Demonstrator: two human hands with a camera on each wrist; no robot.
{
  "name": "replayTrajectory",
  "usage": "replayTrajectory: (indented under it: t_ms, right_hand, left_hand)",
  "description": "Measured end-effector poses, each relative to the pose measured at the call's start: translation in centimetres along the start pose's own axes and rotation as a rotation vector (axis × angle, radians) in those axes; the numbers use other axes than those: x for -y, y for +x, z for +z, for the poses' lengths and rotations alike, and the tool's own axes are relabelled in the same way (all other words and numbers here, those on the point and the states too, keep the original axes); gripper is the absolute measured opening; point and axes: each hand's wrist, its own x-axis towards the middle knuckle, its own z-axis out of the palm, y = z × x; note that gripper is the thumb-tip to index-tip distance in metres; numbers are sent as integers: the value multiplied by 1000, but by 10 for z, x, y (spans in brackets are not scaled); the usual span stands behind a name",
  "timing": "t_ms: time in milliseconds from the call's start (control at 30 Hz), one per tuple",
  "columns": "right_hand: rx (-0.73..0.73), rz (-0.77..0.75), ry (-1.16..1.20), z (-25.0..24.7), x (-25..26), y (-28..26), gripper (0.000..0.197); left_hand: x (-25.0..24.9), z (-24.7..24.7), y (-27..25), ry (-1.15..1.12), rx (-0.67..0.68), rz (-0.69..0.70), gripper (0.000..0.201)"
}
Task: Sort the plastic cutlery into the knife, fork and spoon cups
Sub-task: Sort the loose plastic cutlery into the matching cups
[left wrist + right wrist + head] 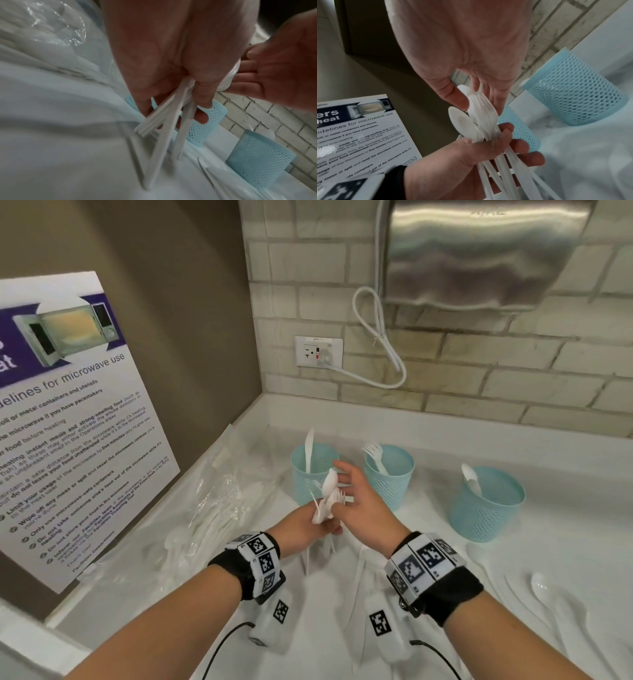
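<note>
My left hand [317,522] grips a bundle of white plastic cutlery [327,494] by the handles, with the heads pointing up; spoon and fork heads [477,111] fan out above the fist and the handles [164,128] hang below. My right hand [344,482] is at the heads with its fingers straight, and its thumb [453,97] touches them. Behind the hands stand three blue mesh cups: the left cup [313,474] holds a knife, the middle cup [390,477] a fork and the right cup [486,505] a spoon.
A clear plastic bag [212,501] with more white cutlery lies at the left by a microwave poster [68,422]. Loose spoons [543,589] lie on the white counter at the right. A tiled wall with an outlet [318,350] closes the back.
</note>
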Motion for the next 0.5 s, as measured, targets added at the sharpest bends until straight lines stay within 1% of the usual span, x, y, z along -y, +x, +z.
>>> replayTrajectory:
  t_ms: [133,300,400,433,500]
  right_hand:
    - [-104,6,76,-5,-2,7,55]
    - [-198,-33,188,-13,0,17,35]
    - [-279,-52,210,-16,-1,21,19]
    - [-290,-43,224,-17,-2,21,15]
    - [-265,-20,224,-17,-2,20,8]
  left_hand:
    - [-4,3,1,-159,-25,-19,11]
    - [-15,0,2,-185,-84,26,11]
    - [-22,-2,0,-248,-91,50,18]
    - [-23,-3,-2,-269,-92,53,20]
    - [-24,-3,-4,-309,-105,43,27]
